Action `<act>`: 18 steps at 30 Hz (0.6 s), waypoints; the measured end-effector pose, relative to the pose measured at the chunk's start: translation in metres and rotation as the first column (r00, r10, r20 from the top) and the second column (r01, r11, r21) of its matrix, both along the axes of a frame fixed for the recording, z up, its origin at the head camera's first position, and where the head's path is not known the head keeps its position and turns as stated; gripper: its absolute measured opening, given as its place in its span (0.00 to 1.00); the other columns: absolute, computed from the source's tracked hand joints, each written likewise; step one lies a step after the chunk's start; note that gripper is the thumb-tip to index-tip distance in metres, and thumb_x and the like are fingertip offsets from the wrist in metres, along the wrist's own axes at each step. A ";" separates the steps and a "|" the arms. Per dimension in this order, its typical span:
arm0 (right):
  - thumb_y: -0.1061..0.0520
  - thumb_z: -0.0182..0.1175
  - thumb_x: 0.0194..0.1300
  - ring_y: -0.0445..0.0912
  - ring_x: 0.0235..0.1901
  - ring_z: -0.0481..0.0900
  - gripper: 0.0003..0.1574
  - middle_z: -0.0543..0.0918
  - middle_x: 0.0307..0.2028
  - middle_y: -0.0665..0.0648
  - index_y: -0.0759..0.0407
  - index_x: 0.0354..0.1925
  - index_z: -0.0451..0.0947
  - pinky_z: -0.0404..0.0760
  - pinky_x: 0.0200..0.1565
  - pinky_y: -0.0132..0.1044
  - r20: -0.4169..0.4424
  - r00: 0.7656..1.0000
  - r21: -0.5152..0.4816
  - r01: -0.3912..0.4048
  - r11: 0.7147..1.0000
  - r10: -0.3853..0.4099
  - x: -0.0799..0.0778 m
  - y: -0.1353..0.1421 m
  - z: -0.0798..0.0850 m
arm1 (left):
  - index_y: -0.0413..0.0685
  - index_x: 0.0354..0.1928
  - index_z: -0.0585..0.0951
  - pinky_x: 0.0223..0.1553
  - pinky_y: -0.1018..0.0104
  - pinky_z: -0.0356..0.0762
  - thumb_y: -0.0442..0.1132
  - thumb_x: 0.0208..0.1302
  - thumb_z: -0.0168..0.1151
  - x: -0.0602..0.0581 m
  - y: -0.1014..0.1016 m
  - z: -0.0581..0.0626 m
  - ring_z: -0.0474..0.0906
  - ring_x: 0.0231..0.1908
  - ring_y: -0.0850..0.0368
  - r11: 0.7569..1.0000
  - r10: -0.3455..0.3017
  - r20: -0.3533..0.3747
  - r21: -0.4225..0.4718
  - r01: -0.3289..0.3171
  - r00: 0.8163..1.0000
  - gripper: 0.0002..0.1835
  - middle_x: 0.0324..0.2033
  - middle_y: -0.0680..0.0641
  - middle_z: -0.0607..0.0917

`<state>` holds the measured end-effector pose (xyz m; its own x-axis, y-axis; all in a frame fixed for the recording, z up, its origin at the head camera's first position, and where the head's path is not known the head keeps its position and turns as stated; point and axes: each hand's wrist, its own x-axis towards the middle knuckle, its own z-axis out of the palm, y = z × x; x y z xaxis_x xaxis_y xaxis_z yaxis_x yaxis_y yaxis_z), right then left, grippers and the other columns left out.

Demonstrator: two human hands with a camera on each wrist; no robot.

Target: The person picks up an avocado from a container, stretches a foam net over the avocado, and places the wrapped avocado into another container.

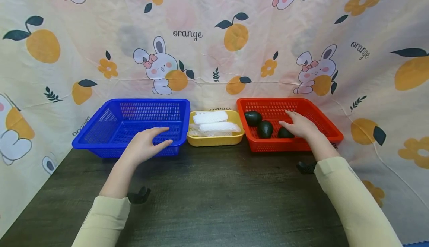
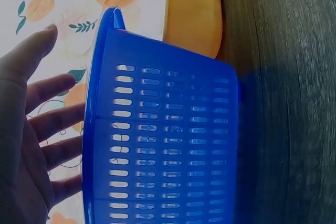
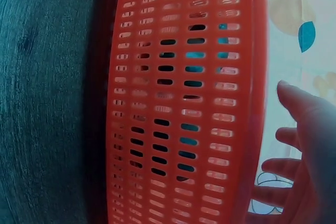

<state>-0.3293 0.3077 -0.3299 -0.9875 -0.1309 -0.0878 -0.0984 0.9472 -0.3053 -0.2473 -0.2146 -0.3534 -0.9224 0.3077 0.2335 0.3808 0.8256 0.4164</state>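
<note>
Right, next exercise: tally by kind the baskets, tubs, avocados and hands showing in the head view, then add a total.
Baskets (blue basket, red basket): 2
Yellow tub: 1
Avocados showing: 3
Hands (left hand, right hand): 2
Total: 8

Soft, even light in the head view, faint sheen on the table (image 1: 214, 202), left-wrist view brightest on patterned cloth (image 2: 68, 3), bluish shadow beside the blue basket (image 2: 100, 135), right-wrist view teal-tinted, slightly soft
</note>
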 end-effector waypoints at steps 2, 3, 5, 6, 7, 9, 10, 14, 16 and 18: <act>0.30 0.48 0.66 0.69 0.66 0.50 0.56 0.53 0.68 0.75 0.67 0.73 0.46 0.51 0.61 0.65 0.011 1.000 -0.019 0.001 1.000 -0.001 -0.002 0.001 -0.002 | 0.49 0.63 0.74 0.58 0.41 0.63 0.63 0.63 0.57 0.001 0.000 -0.002 0.67 0.61 0.40 1.000 -0.004 0.006 0.018 0.003 1.000 0.34 0.60 0.41 0.75; 0.31 0.49 0.67 0.69 0.66 0.51 0.55 0.54 0.68 0.75 0.67 0.73 0.47 0.51 0.61 0.65 0.017 1.000 -0.028 0.005 1.000 -0.004 -0.003 0.001 -0.003 | 0.50 0.63 0.75 0.58 0.41 0.63 0.62 0.63 0.58 0.002 0.000 -0.003 0.67 0.61 0.40 1.000 -0.004 0.010 0.026 0.004 1.000 0.33 0.59 0.41 0.75; 0.34 0.51 0.67 0.69 0.65 0.52 0.53 0.54 0.68 0.76 0.68 0.72 0.47 0.52 0.61 0.65 0.029 1.000 -0.039 0.011 0.999 -0.010 -0.005 0.002 -0.005 | 0.50 0.62 0.76 0.57 0.41 0.63 0.62 0.62 0.59 0.003 0.001 -0.005 0.68 0.61 0.41 0.999 -0.006 0.008 0.043 0.005 1.000 0.32 0.59 0.42 0.76; 0.36 0.51 0.67 0.69 0.65 0.53 0.52 0.55 0.67 0.76 0.68 0.72 0.47 0.53 0.61 0.66 0.036 0.999 -0.044 0.015 0.999 -0.013 -0.005 0.002 -0.006 | 0.51 0.62 0.76 0.57 0.41 0.63 0.62 0.62 0.59 0.003 0.001 -0.006 0.68 0.61 0.41 0.999 -0.005 0.007 0.049 0.005 1.000 0.32 0.59 0.42 0.76; 0.37 0.52 0.68 0.70 0.65 0.53 0.52 0.55 0.67 0.76 0.68 0.72 0.47 0.53 0.60 0.66 0.045 0.999 -0.047 0.018 0.999 -0.016 -0.006 0.002 -0.007 | 0.51 0.62 0.76 0.58 0.41 0.63 0.62 0.62 0.60 0.003 0.001 -0.007 0.68 0.61 0.41 0.999 -0.003 0.004 0.051 0.003 1.000 0.32 0.59 0.42 0.76; 0.39 0.53 0.68 0.70 0.65 0.53 0.51 0.55 0.67 0.76 0.68 0.72 0.47 0.53 0.60 0.66 0.063 0.998 -0.053 0.023 0.998 -0.019 -0.007 0.002 -0.009 | 0.51 0.62 0.76 0.58 0.41 0.63 0.60 0.61 0.61 0.003 0.002 -0.009 0.68 0.61 0.41 0.998 -0.003 0.001 0.060 0.003 1.000 0.31 0.59 0.42 0.76; 0.40 0.53 0.68 0.70 0.64 0.53 0.50 0.55 0.67 0.77 0.69 0.72 0.47 0.53 0.60 0.66 0.071 0.997 -0.053 0.021 0.998 -0.017 -0.008 0.003 -0.010 | 0.51 0.61 0.77 0.57 0.42 0.64 0.59 0.61 0.62 0.004 0.003 -0.010 0.68 0.60 0.41 0.998 -0.003 -0.002 0.063 0.003 1.000 0.30 0.58 0.42 0.77; 0.42 0.54 0.68 0.70 0.64 0.55 0.49 0.56 0.66 0.77 0.70 0.72 0.47 0.54 0.60 0.65 0.090 0.996 -0.054 0.012 0.998 -0.007 -0.009 0.003 -0.013 | 0.51 0.59 0.79 0.56 0.42 0.65 0.56 0.61 0.64 0.004 0.005 -0.013 0.70 0.59 0.41 0.997 0.000 -0.010 0.081 0.001 1.000 0.28 0.56 0.42 0.78; 0.43 0.54 0.68 0.70 0.63 0.56 0.49 0.56 0.66 0.78 0.71 0.71 0.48 0.54 0.60 0.65 0.096 0.995 -0.054 0.008 0.999 -0.003 -0.009 0.003 -0.014 | 0.49 0.57 0.80 0.55 0.42 0.66 0.55 0.60 0.65 0.004 0.005 -0.015 0.72 0.57 0.41 0.995 -0.001 -0.019 0.096 0.003 1.000 0.26 0.54 0.42 0.80; 0.44 0.55 0.68 0.70 0.63 0.56 0.48 0.57 0.66 0.78 0.72 0.71 0.49 0.55 0.60 0.65 0.106 0.994 -0.058 0.009 0.998 -0.003 -0.009 0.002 -0.015 | 0.48 0.54 0.82 0.54 0.42 0.68 0.54 0.60 0.66 0.003 0.005 -0.016 0.74 0.55 0.42 0.994 -0.004 -0.031 0.111 0.007 1.000 0.24 0.51 0.43 0.82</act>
